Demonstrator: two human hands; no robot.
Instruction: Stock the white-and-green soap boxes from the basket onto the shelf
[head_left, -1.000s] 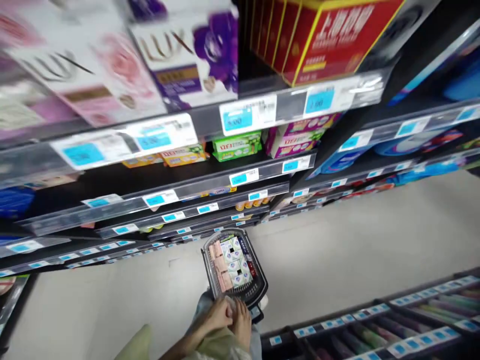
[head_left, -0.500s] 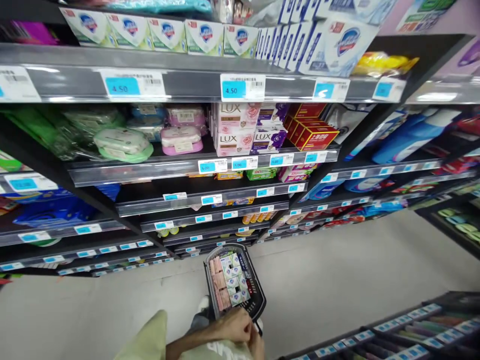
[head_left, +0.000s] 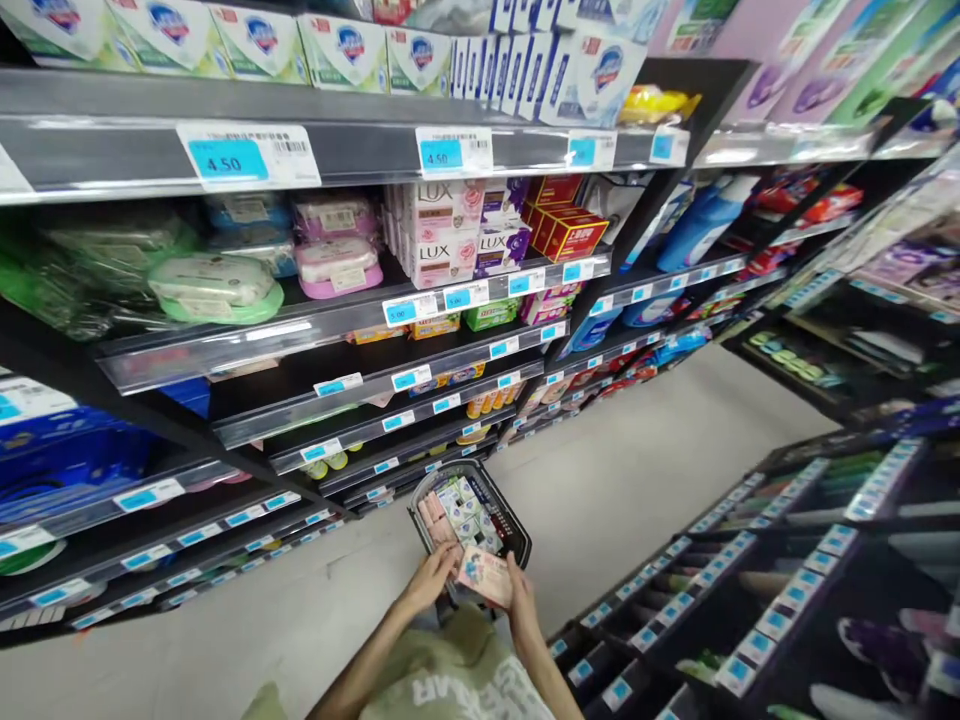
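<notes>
A small pale pink box (head_left: 486,576) with a printed figure and lettering is held low in front of me, tilted over the near end of a dark shopping basket (head_left: 514,520). My right hand (head_left: 520,592) grips its right end, thumb along the edge. At the box's left end is my left hand (head_left: 436,573), its fingers closed at that edge. Inside the basket lie pink packs (head_left: 434,517) on the left and white-and-green soap boxes (head_left: 466,512) stacked beside them.
Shelves on the left carry soap boxes (head_left: 345,52), LUX boxes (head_left: 442,259), red boxes (head_left: 574,236) and plastic soap dishes (head_left: 217,285). Pale floor (head_left: 622,450) runs along the aisle. A low shelf unit with price tags (head_left: 750,660) stands close on the right.
My hands, bunched together near the basket before, are now apart with the pink box between them. The view has swung right, so the shelves appear shifted left.
</notes>
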